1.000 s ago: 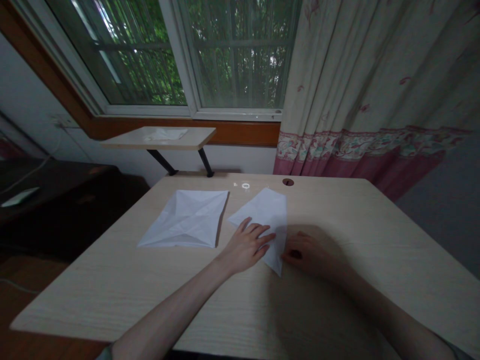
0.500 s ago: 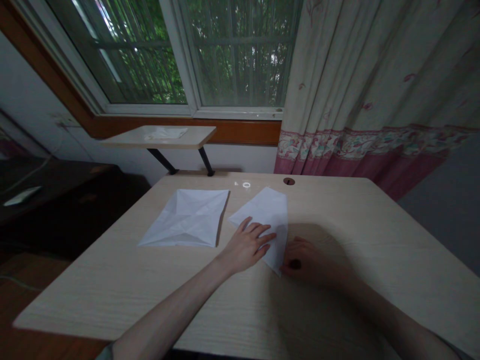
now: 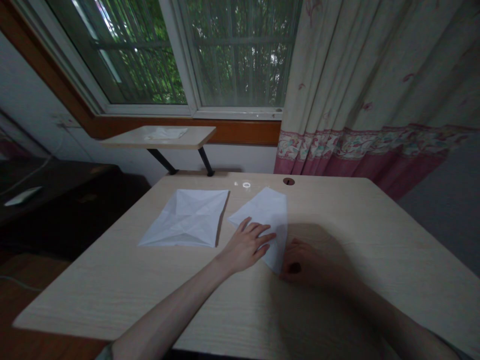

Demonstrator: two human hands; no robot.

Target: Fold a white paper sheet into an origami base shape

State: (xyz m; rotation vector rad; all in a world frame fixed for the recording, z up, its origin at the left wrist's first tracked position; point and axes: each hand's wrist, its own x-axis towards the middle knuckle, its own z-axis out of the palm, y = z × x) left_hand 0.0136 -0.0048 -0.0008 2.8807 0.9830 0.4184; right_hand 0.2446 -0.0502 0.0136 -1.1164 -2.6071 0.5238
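A folded sheet of white paper (image 3: 273,206) lies on the table, with straight edges and a point at its left. My left hand (image 3: 245,247) rests on it with fingers spread, covering part of its lower left side. At the sheet's near right corner is my right hand (image 3: 309,265), in shadow, with fingers curled and thumb and forefinger pinching that corner. The very tip of the corner is hidden by the fingers. A second sheet of paper (image 3: 195,215), square and creased, lies flat to the left of my left hand.
The pale wooden table (image 3: 375,240) has a round cable hole (image 3: 288,181) at its back edge. A small raised shelf (image 3: 131,137) on black legs holds a crumpled white paper (image 3: 167,133). Behind are a window (image 3: 240,60) and a floral curtain (image 3: 337,90).
My right hand has shifted slightly toward me, and the paper's near corner has gone in between its fingers. My left hand and the square sheet stay where they were.
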